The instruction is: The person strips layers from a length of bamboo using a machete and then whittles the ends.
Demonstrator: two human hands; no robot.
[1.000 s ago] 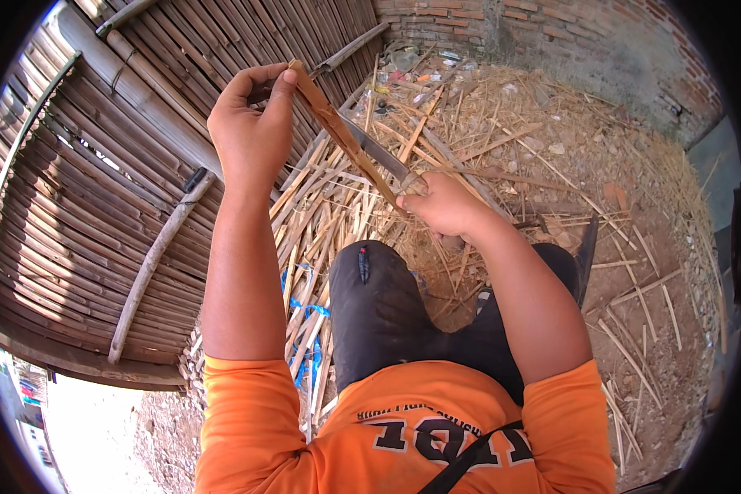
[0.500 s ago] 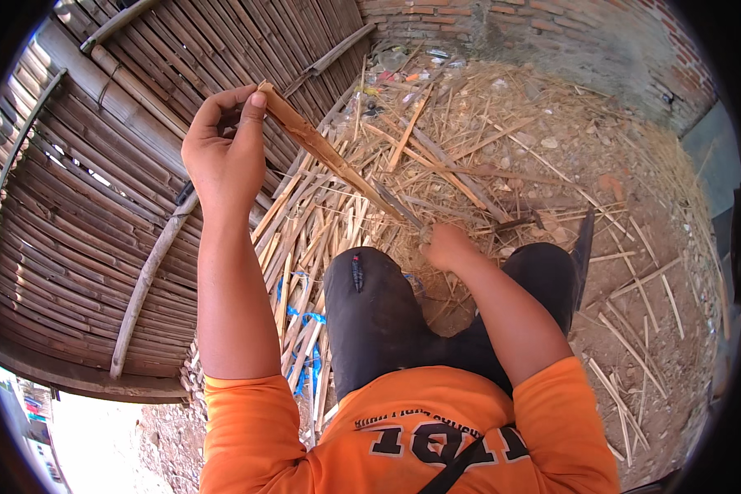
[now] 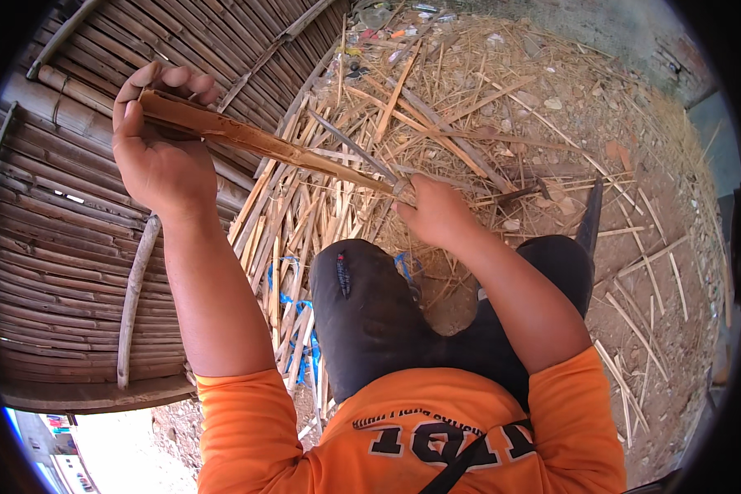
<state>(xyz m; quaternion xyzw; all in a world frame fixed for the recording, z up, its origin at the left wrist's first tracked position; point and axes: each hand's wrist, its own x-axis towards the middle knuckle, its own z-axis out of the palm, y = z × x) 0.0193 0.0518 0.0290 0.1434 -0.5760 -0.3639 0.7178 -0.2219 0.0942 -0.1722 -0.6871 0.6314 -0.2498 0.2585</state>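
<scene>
A long brown strip of split bamboo point(image 3: 263, 142) slants from the upper left down to the middle of the view. Its far left end rests in my left hand point(image 3: 166, 169), the thumb and curled fingers around it. My right hand point(image 3: 436, 207), above the gap between my knees, is closed on the handle of a knife point(image 3: 352, 146). The blade points up and to the left, partly beyond the strip. The strip's lower end meets the knife right by my right fist; whether those fingers also grip it, I cannot tell.
Many pale split strips point(image 3: 296, 216) lie heaped left of my knees, with blue plastic twine point(image 3: 306, 362) among them. A bamboo-slat wall point(image 3: 66, 255) rises at the left. Straw and scraps point(image 3: 502, 99) cover the ground ahead. A dark metal tool point(image 3: 522, 194) lies beyond my right knee.
My left hand has moved left and shifted its hold on the strip's end. My right hand has risen slightly to the left; the blade now points up-left, apart from the strip.
</scene>
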